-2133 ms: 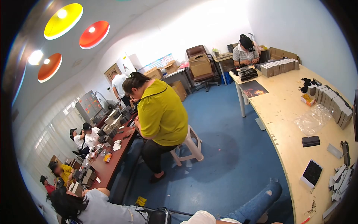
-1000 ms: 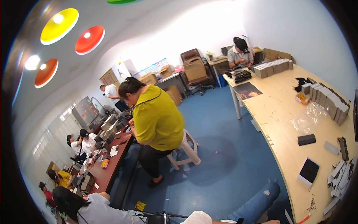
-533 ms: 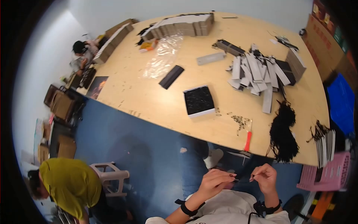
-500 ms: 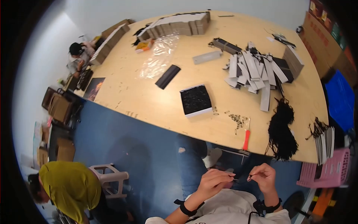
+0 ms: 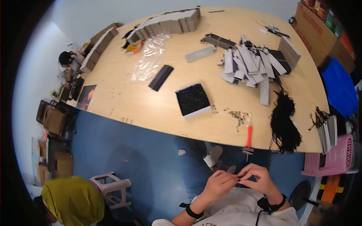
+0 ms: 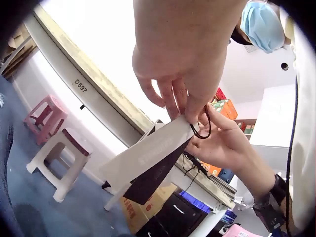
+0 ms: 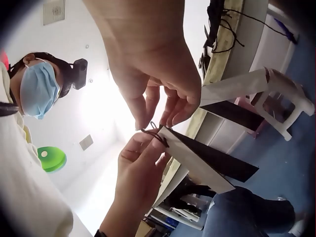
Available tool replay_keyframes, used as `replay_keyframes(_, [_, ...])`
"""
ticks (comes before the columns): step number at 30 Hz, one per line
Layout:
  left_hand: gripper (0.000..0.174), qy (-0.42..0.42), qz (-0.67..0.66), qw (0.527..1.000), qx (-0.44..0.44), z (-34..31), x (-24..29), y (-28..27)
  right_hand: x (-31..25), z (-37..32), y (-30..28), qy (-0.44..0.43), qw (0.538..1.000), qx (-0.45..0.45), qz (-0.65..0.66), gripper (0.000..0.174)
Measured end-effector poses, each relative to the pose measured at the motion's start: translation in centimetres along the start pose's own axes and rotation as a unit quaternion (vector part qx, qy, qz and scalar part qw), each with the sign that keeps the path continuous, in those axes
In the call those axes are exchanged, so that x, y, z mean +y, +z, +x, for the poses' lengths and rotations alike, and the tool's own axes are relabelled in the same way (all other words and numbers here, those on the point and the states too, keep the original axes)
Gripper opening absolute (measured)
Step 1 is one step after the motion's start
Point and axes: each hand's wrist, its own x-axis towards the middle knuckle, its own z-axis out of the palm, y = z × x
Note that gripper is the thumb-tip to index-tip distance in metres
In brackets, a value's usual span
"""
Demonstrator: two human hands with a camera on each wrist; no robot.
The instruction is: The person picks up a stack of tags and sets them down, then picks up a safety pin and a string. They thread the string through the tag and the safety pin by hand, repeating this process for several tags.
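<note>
- Your left hand (image 5: 218, 185), fingers bent, pinches a pale tag's (image 6: 153, 150) end.
- Your right hand (image 5: 260, 179) meets it, thumb and finger pinching the black cord (image 6: 210, 129).
- The pale tag and a dark tag (image 6: 155, 177) hang between you and the desk (image 5: 132, 100).

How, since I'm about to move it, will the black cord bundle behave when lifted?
The black cord bundle will probably droop, being thin cords lying in a curve. Strands may trail or snag, since loose ends splay from its edges.

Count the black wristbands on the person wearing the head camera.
2: one black band by the left hand, another band by the right hand.
</note>
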Motion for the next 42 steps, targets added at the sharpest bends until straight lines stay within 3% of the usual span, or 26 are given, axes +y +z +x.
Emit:
replay_keyframes(7, [0.025, 0.008, -0.011, 1.000, 0.015, -0.4, -0.3, 0.4, 1.5, -0.3, 0.1, 0.041, 0.995, 0.057, 0.073, 0.016])
replay_keyframes(12, [0.039, 0.034, 0.032, 0.999, -0.001, -0.3, 0.0, -0.3, 0.9, -0.1, -0.5, 0.040, 0.996, 0.076, 0.020, 0.010])
replay_keyframes(14, [0.029, 0.067, 0.071, 0.995, 0.010, 0.4, 0.7, -0.6, -0.6, 0.2, -0.8, -0.049, 0.996, 0.005, -0.080, 0.008])
replay_keyframes(15, [0.023, 0.095, 0.101, 0.990, 0.018, 0.6, 1.0, -0.6, -0.7, 0.0, -0.6, -0.053, 0.996, 0.009, -0.078, 0.008])
replay_keyframes(17, [0.032, 0.107, 0.120, 0.987, 0.005, 0.3, 0.9, -0.5, -0.9, -0.2, -0.2, 0.083, 0.994, 0.049, -0.042, 0.013])
replay_keyframes(21, [0.028, 0.118, 0.128, 0.985, -0.020, 0.8, 1.3, -0.9, -3.4, 0.0, 0.1, 0.039, 0.986, 0.047, -0.155, 0.014])
replay_keyframes(22, [0.027, 0.117, 0.130, 0.984, -0.028, 1.0, 1.5, -0.9, -3.1, -0.2, 0.2, -0.045, 0.980, 0.029, -0.189, 0.015])
replay_keyframes(27, [0.025, 0.118, 0.121, 0.985, -0.032, 2.1, 2.7, -1.2, -3.8, -0.8, -0.2, -0.037, 0.968, 0.031, -0.245, 0.010])
replay_keyframes(32, [0.019, 0.177, 0.111, 0.968, -0.143, 3.0, 3.4, -2.0, -3.6, -1.2, -0.7, 0.021, 0.975, 0.002, -0.223, 0.009])
replay_keyframes(35, [0.016, 0.123, 0.080, 0.979, -0.142, 2.8, 3.4, -2.2, -3.7, -1.8, -0.5, -0.025, 0.956, 0.032, -0.290, 0.009])
replay_keyframes(38, [0.014, 0.083, 0.073, 0.985, -0.134, 1.6, 2.2, -1.8, -3.0, -2.0, -1.0, 0.028, 0.975, 0.021, -0.222, 0.012])
replay_keyframes(39, [0.035, 0.042, 0.024, 0.989, -0.141, 0.9, 1.1, -1.3, -1.7, -1.8, -1.2, 0.029, 0.981, 0.032, -0.189, 0.010])
replay_keyframes(42, [0.027, 0.007, -0.008, 0.995, -0.100, 0.8, 0.8, -0.9, -1.4, -2.2, -1.7, 0.084, 0.992, 0.065, -0.071, 0.013])
